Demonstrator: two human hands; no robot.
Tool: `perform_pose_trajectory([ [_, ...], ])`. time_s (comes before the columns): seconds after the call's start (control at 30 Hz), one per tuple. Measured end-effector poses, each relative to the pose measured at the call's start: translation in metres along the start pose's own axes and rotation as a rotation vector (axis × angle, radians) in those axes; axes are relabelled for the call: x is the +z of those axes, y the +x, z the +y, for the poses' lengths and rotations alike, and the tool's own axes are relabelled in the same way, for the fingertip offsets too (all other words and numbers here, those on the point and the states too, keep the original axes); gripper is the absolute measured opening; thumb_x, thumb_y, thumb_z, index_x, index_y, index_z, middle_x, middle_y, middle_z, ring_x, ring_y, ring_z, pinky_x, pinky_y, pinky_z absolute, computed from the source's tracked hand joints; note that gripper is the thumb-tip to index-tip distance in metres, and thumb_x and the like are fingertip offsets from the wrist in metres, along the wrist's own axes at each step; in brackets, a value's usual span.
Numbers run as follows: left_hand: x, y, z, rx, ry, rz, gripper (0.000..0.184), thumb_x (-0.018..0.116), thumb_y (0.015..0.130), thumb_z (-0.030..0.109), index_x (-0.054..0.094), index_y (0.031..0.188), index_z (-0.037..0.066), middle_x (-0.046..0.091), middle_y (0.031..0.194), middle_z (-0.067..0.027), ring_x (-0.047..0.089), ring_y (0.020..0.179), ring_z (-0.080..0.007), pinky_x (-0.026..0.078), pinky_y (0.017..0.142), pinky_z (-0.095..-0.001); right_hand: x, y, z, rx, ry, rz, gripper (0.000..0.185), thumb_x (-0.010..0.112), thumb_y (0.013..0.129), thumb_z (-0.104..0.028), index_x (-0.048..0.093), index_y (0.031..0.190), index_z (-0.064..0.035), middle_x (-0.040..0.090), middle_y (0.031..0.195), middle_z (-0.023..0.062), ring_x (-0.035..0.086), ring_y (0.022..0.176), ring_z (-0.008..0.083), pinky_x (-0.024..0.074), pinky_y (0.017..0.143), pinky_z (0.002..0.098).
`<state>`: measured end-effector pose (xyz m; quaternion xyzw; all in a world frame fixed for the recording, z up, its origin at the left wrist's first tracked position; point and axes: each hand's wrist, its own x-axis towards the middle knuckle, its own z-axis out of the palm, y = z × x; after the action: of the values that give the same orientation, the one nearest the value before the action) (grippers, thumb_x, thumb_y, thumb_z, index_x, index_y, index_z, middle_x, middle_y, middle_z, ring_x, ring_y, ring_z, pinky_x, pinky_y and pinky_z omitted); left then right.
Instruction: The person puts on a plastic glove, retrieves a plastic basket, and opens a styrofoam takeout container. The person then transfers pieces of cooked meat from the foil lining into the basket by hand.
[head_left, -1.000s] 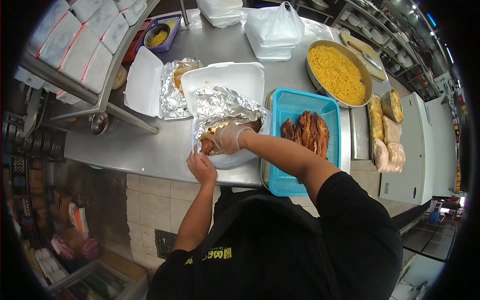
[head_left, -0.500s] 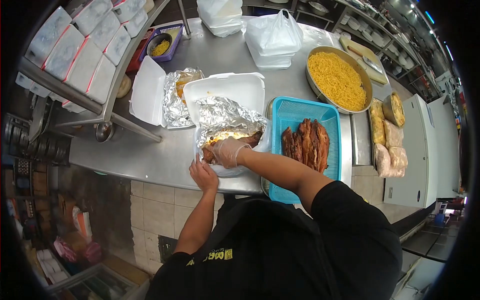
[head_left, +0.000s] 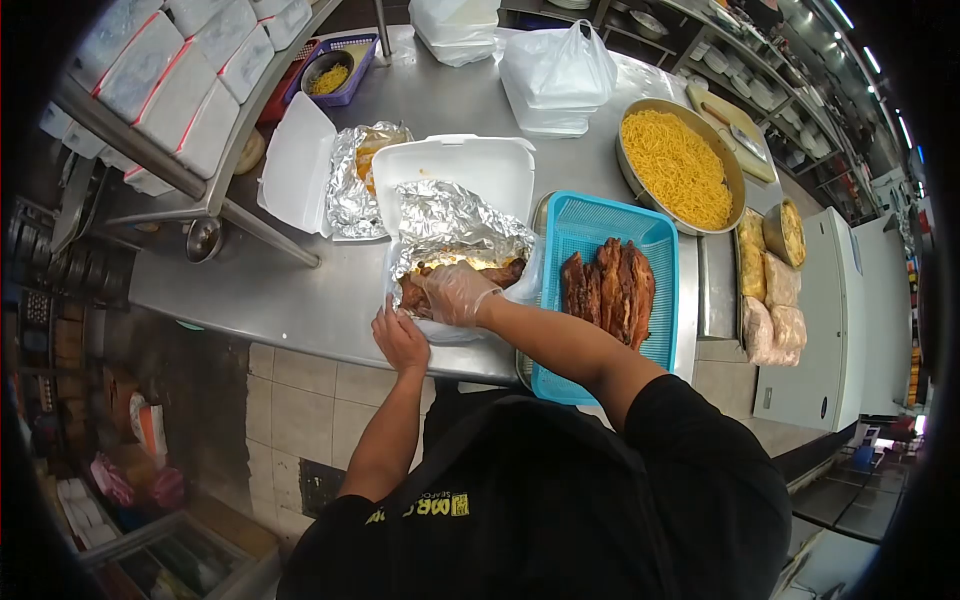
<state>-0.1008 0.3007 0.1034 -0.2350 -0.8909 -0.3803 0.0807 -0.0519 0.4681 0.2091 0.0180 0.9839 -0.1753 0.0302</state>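
My right hand (head_left: 458, 293), in a clear plastic glove, reaches into an open white foam box (head_left: 500, 160) lined with crumpled foil (head_left: 450, 220). Its fingers curl down on browned meat (head_left: 505, 272) in the foil; whether they grip a piece I cannot make out. My bare left hand (head_left: 401, 342) rests at the box's near left corner, fingers stretched against its edge. To the right of the box, a blue basket (head_left: 662, 225) holds several long strips of dark roasted meat (head_left: 610, 290). Behind and left lies a second open foam box (head_left: 300, 165) with foil and orange food.
A large pan of yellow noodles (head_left: 675, 165) stands at the right, near a cutting board with a knife (head_left: 748, 140). White bagged boxes (head_left: 560, 75) are at the back. A metal shelf (head_left: 225, 175) with its leg stands at the left. Bagged food (head_left: 785, 275) lies far right.
The camera view has shifted slightly. My right hand has moved a little within the foil, and more meat shows beside it. My left hand stays at the box's corner.
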Motion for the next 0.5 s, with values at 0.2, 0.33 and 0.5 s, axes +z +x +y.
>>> perform_pose_trajectory([
  [0.2,-0.003,0.000,0.003,-0.024,-0.008,-0.009,0.042,0.044,0.099,0.018,0.054,0.136,0.002,0.059,0.116,-0.0206,0.051,0.109,-0.0397,0.039,0.096,-0.0492,-0.015,-0.003,-0.003,0.102,-0.025,0.292,0.048,0.071,0.080,-0.026,0.064,0.123,-0.0064,0.068,0.084,0.0166,0.067,0.078,0.0343,0.0519,0.070,0.0473],
  [0.33,-0.006,0.000,0.004,-0.021,-0.022,-0.018,0.042,0.044,0.099,0.018,0.053,0.137,0.002,0.059,0.119,-0.0219,0.051,0.110,-0.0406,0.038,0.098,-0.0499,-0.030,-0.011,0.010,0.055,0.084,0.492,0.051,0.071,0.080,-0.022,0.062,0.128,-0.0078,0.066,0.086,0.0189,0.066,0.079,0.0351,0.0516,0.068,0.0479],
  [0.5,-0.005,0.000,0.005,-0.044,-0.006,-0.024,0.043,0.044,0.099,0.019,0.053,0.137,0.003,0.059,0.118,-0.0197,0.051,0.111,-0.0391,0.038,0.099,-0.0492,-0.042,-0.029,0.025,0.088,0.441,0.813,0.067,0.072,0.078,-0.010,0.053,0.142,-0.0071,0.062,0.106,0.0199,0.064,0.097,0.0349,0.0526,0.088,0.0405],
])
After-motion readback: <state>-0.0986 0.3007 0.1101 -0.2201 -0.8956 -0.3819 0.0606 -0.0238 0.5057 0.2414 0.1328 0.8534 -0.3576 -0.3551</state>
